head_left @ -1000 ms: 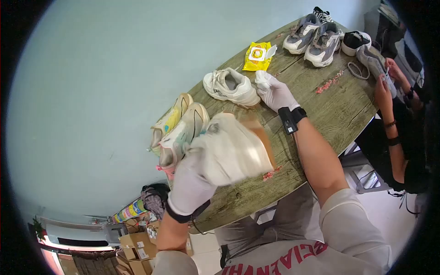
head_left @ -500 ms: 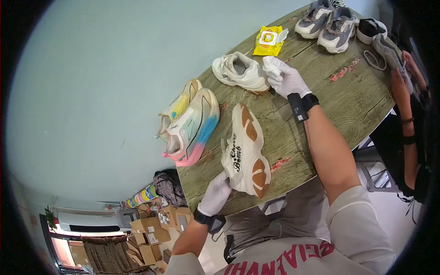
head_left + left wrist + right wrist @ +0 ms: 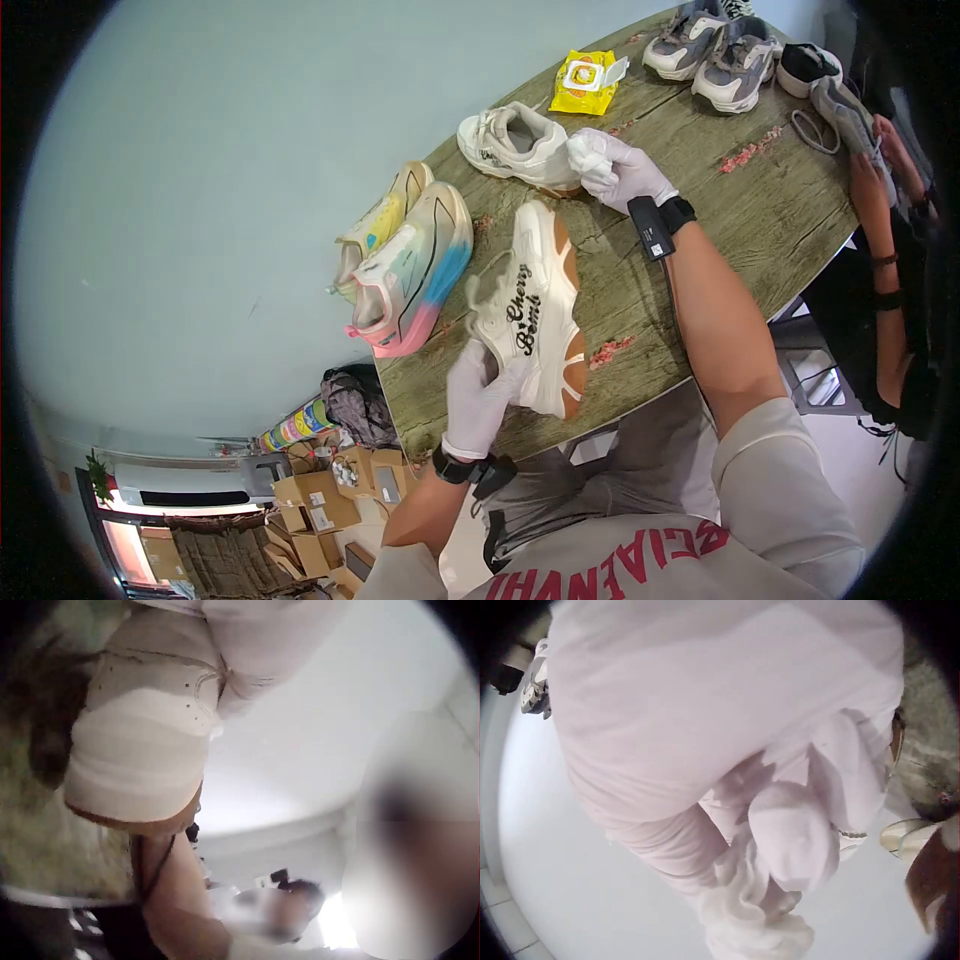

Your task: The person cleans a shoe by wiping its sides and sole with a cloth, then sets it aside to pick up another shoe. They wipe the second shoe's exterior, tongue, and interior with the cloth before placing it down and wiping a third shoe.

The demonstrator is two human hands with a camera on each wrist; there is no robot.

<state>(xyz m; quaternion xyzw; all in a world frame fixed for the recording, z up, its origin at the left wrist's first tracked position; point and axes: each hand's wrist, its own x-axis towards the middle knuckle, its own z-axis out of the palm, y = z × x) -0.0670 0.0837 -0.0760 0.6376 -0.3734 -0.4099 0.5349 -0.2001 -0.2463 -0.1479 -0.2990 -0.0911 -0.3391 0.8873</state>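
A white sneaker (image 3: 530, 310) with black "Cherry Bomb" lettering and a brown-patched sole is held over the near part of the table. My gloved left hand (image 3: 478, 400) grips it at the heel end, with the thumb on the lettered side. In the left wrist view the rear of the sneaker (image 3: 142, 742) fills the upper left. My gloved right hand (image 3: 630, 172) pinches a crumpled white wipe (image 3: 588, 158), also seen as a white wad (image 3: 754, 930) below the fingers in the right wrist view. Beside that hand stands the matching white sneaker (image 3: 515, 145).
On the wooden table (image 3: 660, 240), a multicoloured pair of running shoes (image 3: 420, 270) stands at the left. A yellow wipes pack (image 3: 585, 85) lies at the back. Grey sneakers (image 3: 735, 65) stand far right, where another person's hands (image 3: 895, 155) work on a shoe (image 3: 850, 120).
The left hand has turned the sneaker, and its lettered side now faces up more, with less sole showing than half a second ago. The right hand keeps the wipe beside the other sneaker.
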